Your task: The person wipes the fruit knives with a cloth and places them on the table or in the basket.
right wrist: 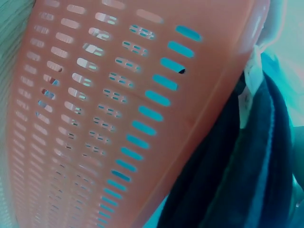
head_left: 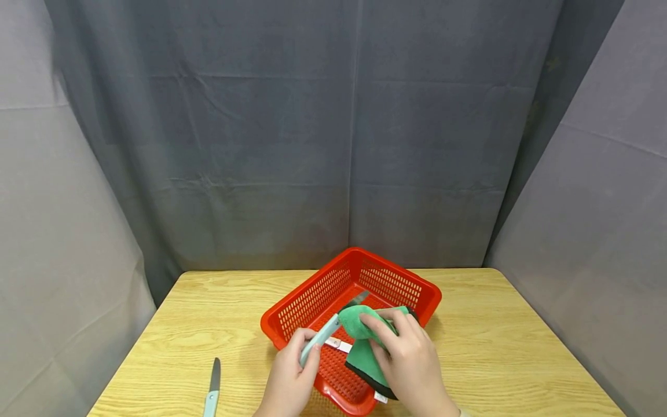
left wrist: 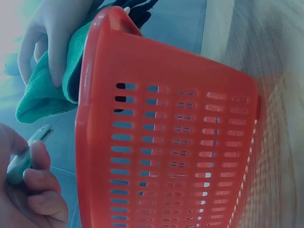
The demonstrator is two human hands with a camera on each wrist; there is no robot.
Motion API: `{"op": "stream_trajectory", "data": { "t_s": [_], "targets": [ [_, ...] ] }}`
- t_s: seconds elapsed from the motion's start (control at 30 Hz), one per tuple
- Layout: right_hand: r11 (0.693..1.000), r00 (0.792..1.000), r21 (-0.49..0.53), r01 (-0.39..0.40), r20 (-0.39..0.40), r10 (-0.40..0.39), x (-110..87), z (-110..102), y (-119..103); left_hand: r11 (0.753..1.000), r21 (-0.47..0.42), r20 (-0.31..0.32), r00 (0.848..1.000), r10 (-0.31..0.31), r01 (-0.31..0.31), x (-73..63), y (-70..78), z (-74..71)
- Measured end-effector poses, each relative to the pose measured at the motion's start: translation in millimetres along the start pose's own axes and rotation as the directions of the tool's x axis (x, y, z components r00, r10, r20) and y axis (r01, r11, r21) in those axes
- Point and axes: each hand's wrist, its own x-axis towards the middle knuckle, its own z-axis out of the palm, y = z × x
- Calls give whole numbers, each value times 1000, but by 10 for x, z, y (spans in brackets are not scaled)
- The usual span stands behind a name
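My left hand (head_left: 292,370) grips the pale blue handle of a table knife (head_left: 323,337) over the red basket. The knife slants away to the upper right, its blade overlapping the green cloth in the head view. My right hand (head_left: 409,353) holds that cloth (head_left: 367,359), folded and edged in black, its fingers pressing on the top fold. In the left wrist view, the knife handle (left wrist: 20,167) lies between thumb and fingers, below the cloth (left wrist: 45,97). Dark cloth edging (right wrist: 223,171) hangs beside the basket in the right wrist view.
The red plastic basket (head_left: 304,292) with slotted walls stands on the wooden table (head_left: 500,347). Inside it lies a pale-handled piece (head_left: 337,344), partly hidden by the cloth. Another knife (head_left: 214,382) with a pale blue handle rests on the table at left. Grey curtains (head_left: 260,145) enclose the table.
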Motion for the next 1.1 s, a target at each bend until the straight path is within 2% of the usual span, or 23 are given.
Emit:
{"op": "stream_trajectory", "data": {
  "t_s": [0.13,0.43,0.63,1.1],
  "targets": [
    [1000,1000,-2,-2,10,3,-3,22,-6,1000,3,-10,1000,15,-15,-2,1,-1],
    [1000,999,-23,20,-48,-21,18,50,23,996,5,-57,994,93,-93,-3,-28,15],
    [999,998,-44,-8,-62,5,25,40,64,992,4,-44,992,122,-122,-5,-10,2],
    [997,995,-59,-54,-90,49,36,44,146,998,-3,-7,998,69,-69,-8,-1,-14]
  ]
}}
